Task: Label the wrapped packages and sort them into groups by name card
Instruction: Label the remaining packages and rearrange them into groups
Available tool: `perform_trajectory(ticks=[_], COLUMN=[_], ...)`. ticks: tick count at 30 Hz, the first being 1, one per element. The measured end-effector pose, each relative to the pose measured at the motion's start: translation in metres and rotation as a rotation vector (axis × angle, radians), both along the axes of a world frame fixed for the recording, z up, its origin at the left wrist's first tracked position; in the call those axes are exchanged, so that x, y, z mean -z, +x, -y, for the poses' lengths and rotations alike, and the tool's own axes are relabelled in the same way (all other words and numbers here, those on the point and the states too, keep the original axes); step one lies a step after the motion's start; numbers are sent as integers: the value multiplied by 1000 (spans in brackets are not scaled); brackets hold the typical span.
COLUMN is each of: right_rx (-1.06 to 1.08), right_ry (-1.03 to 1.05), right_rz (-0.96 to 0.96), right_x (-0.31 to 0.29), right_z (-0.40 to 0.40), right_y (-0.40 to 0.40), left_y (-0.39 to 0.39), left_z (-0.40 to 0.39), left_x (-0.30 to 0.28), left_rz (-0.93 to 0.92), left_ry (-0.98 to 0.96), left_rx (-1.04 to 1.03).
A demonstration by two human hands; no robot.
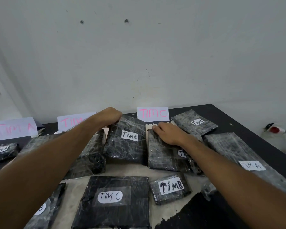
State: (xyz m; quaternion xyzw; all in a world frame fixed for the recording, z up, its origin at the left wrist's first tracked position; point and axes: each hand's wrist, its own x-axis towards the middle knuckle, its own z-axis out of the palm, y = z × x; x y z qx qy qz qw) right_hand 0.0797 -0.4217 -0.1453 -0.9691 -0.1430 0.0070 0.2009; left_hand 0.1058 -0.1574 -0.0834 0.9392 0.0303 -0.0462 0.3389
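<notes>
1. The left hand (pixel 111 115) curls its fingers over the far edge of a flat, black, film-wrapped package marked "Timc" (pixel 127 140), tilted up at mid-table.
2. The right hand (pixel 168 133) lies with fingers nearly straight on the neighbouring glossy package (pixel 162 156), just to the right.
3. Three white name cards stand along the far edge: "TIM A" (pixel 13 128), a half-hidden one (pixel 73 121), "TIMC" (pixel 153 114).
4. Nearer lie rectangular parcels labelled "TIM C" (pixel 111 200) and "TiMB" (pixel 170 188).
5. The black table (pixel 248 123) carries them.
</notes>
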Motion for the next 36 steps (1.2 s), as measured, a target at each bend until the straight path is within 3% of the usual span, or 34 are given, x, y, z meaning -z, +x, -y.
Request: perform_trajectory(ticks=[3,6,10,16,22,28,31,34,36], right_rx=[-9,-17,-33,-89,-124,-124,-103,-64,-15], right_ry=[91,166,194,157,178,173,165,222,280], right_rz=[-11,7,8,-19,-24,-80,-118,-109,-83], right_x=[-5,-10,-11,-3,-2,-5,-8,-15,-20], right_z=[5,9,13,12,11,12,18,25,32], right_y=[-1,-1,0,-4,-3,-2,-2,-5,-10], left_y=[6,9,5,2,2,-15,-34,-59,-74], left_z=[8,16,28,32,28,31,44,64,76], left_x=[5,12,23,30,29,25,21,22,23], left_rz=[-83,-193,-168,-194,-188,22,156,159,159], left_ry=[81,320,638,857,883,862,643,381,322], left_rx=[66,182,291,311,314,228,298,402,448])
